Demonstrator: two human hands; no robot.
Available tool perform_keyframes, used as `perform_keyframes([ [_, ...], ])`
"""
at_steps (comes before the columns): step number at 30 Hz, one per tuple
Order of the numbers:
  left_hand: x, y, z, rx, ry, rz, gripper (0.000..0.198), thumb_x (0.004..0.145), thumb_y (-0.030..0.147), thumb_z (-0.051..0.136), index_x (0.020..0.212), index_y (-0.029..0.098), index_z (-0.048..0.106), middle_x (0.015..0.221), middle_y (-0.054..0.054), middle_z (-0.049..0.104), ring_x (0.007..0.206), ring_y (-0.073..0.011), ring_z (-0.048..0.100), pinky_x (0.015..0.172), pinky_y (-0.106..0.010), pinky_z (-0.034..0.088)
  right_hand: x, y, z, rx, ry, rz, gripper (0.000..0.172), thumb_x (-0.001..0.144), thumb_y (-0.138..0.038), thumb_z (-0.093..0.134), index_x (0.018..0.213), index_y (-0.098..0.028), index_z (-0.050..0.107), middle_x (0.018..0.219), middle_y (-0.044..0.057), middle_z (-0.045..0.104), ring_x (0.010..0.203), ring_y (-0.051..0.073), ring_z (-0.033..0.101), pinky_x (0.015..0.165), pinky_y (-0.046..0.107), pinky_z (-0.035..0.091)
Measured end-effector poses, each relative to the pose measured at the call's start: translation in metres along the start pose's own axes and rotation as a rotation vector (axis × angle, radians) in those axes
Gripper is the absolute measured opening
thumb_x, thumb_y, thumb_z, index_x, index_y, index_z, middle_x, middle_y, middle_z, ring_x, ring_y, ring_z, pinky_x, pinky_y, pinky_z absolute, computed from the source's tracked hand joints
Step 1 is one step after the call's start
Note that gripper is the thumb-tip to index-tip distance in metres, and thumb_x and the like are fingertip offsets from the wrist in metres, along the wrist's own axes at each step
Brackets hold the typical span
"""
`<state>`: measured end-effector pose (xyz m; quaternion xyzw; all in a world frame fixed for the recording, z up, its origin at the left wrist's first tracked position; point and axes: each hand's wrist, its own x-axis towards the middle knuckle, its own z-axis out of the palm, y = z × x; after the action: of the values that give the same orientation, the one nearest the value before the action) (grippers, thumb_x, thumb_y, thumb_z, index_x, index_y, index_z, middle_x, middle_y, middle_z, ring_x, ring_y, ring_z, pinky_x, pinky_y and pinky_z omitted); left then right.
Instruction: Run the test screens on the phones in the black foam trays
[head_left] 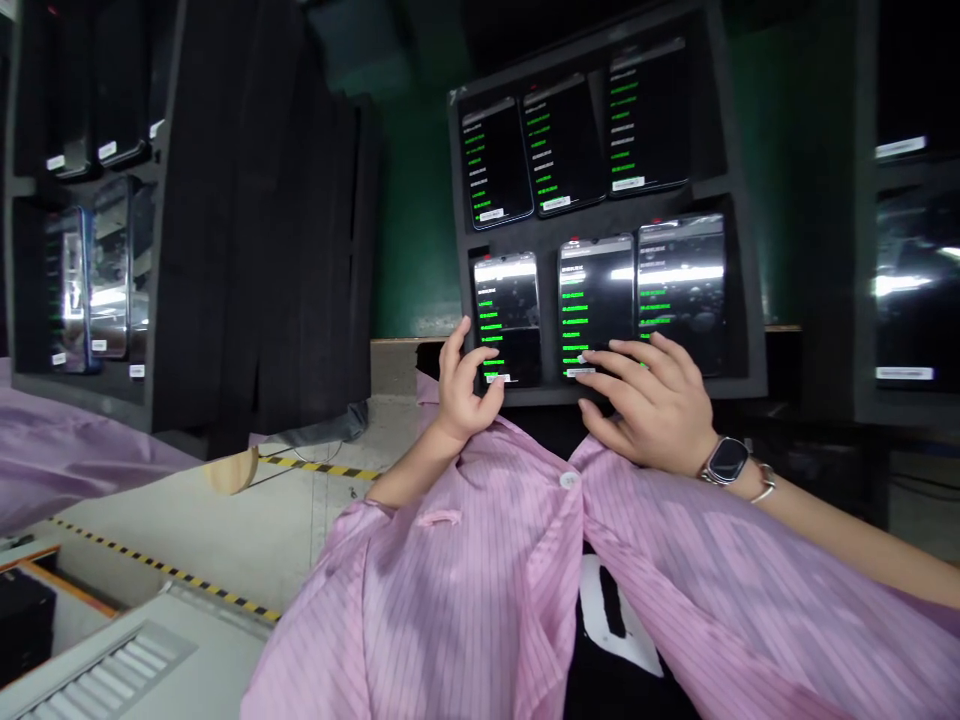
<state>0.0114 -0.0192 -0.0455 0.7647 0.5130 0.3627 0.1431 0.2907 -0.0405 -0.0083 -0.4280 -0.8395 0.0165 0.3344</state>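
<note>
A dark foam tray (600, 215) with several smartphones lying in two rows is in front of me. Their black screens show lines of green and white text, and each has a small white label near its lower end. My left hand (469, 390), fingers apart, is at the lower end of the front-left smartphone (511, 310). Spread over the lower end of the front-middle smartphone (598, 290) are the fingers of my right hand (660, 405). They also cover part of the front-right smartphone (686, 270). Whether the fingertips press the screens I cannot tell.
At the left stand stacked dark foam trays (262, 220), with more smartphones (112, 270) in the nearest one. Another tray with phones (911, 290) lies at the right edge. A green work surface (416, 240) shows between them. A pink sleeve (82, 440) is at the far left.
</note>
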Motion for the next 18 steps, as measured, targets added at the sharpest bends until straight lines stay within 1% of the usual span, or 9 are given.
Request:
perform_keyframes([
  [3, 0.000, 0.001, -0.001, 0.008, 0.007, 0.013, 0.036, 0.104, 0.048, 0.052, 0.125, 0.021, 0.062, 0.172, -0.019, 0.039, 0.159, -0.0365, 0.045, 0.126, -0.059, 0.044, 0.001, -0.001, -0.001, -0.022, -0.013, -0.012, 0.027, 0.093, -0.026, 0.075, 0.119, -0.023, 0.071, 0.129, 0.007, 0.078, 0.123, 0.031, 0.069, 0.118, 0.055, 0.047],
  [5, 0.001, 0.005, -0.004, 0.019, -0.012, 0.012, 0.035, 0.103, 0.045, 0.055, 0.126, 0.021, 0.063, 0.173, -0.018, 0.038, 0.159, -0.0366, 0.045, 0.126, -0.058, 0.044, 0.002, -0.002, -0.002, -0.042, -0.016, -0.022, 0.025, 0.093, -0.026, 0.075, 0.118, -0.022, 0.071, 0.127, 0.008, 0.078, 0.122, 0.031, 0.070, 0.117, 0.055, 0.048],
  [7, 0.003, 0.009, -0.009, 0.029, -0.063, -0.004, 0.036, 0.101, 0.043, 0.060, 0.128, 0.020, 0.064, 0.174, -0.017, 0.036, 0.159, -0.0366, 0.044, 0.127, -0.057, 0.045, 0.004, -0.003, -0.002, -0.060, -0.017, -0.024, 0.024, 0.094, -0.026, 0.075, 0.118, -0.022, 0.070, 0.126, 0.008, 0.079, 0.121, 0.031, 0.070, 0.117, 0.055, 0.047],
  [9, 0.006, 0.013, -0.014, 0.044, -0.131, -0.039, 0.041, 0.100, 0.041, 0.064, 0.135, 0.021, 0.063, 0.176, -0.016, 0.034, 0.159, -0.0359, 0.045, 0.126, -0.055, 0.048, 0.006, -0.003, -0.003, -0.076, -0.021, -0.026, 0.024, 0.094, -0.026, 0.075, 0.117, -0.022, 0.069, 0.124, 0.009, 0.079, 0.119, 0.031, 0.071, 0.118, 0.054, 0.047],
  [12, 0.011, 0.017, -0.018, 0.078, -0.182, -0.060, 0.052, 0.101, 0.043, 0.063, 0.148, 0.022, 0.056, 0.178, -0.016, 0.032, 0.158, -0.0356, 0.048, 0.123, -0.052, 0.054, 0.008, -0.002, -0.006, -0.062, -0.019, -0.020, 0.027, 0.094, -0.026, 0.076, 0.119, -0.025, 0.069, 0.121, 0.009, 0.080, 0.117, 0.033, 0.073, 0.118, 0.054, 0.047],
  [14, 0.010, 0.023, -0.019, 0.116, -0.158, -0.038, 0.052, 0.104, 0.049, 0.056, 0.148, 0.020, 0.055, 0.175, -0.018, 0.036, 0.157, -0.0348, 0.050, 0.122, -0.049, 0.055, 0.007, -0.004, -0.008, -0.030, -0.019, -0.019, 0.039, 0.094, -0.028, 0.077, 0.132, -0.029, 0.068, 0.120, 0.008, 0.081, 0.115, 0.035, 0.075, 0.114, 0.056, 0.049],
  [16, 0.006, 0.031, -0.020, 0.151, -0.128, -0.024, 0.052, 0.106, 0.053, 0.048, 0.145, 0.019, 0.056, 0.171, -0.018, 0.043, 0.157, -0.0322, 0.051, 0.124, -0.046, 0.054, 0.005, -0.009, -0.010, 0.013, -0.013, 0.001, 0.059, 0.092, -0.032, 0.077, 0.150, -0.037, 0.063, 0.119, 0.007, 0.081, 0.112, 0.039, 0.076, 0.107, 0.062, 0.053],
  [17, 0.004, 0.035, -0.020, 0.164, -0.125, -0.032, 0.051, 0.107, 0.052, 0.046, 0.144, 0.019, 0.057, 0.169, -0.018, 0.045, 0.158, -0.0306, 0.051, 0.125, -0.043, 0.052, 0.003, -0.013, -0.010, 0.049, 0.031, 0.015, 0.067, 0.090, -0.034, 0.078, 0.154, -0.043, 0.061, 0.116, 0.007, 0.082, 0.108, 0.041, 0.077, 0.101, 0.065, 0.054],
  [18, 0.002, 0.038, -0.020, 0.174, -0.131, -0.048, 0.049, 0.106, 0.050, 0.047, 0.143, 0.019, 0.057, 0.169, -0.018, 0.046, 0.158, -0.0290, 0.050, 0.126, -0.042, 0.051, 0.002, -0.016, -0.009, 0.101, 0.049, 0.104, 0.068, 0.089, -0.034, 0.078, 0.153, -0.052, 0.062, 0.116, 0.004, 0.082, 0.109, 0.041, 0.077, 0.100, 0.067, 0.055],
])
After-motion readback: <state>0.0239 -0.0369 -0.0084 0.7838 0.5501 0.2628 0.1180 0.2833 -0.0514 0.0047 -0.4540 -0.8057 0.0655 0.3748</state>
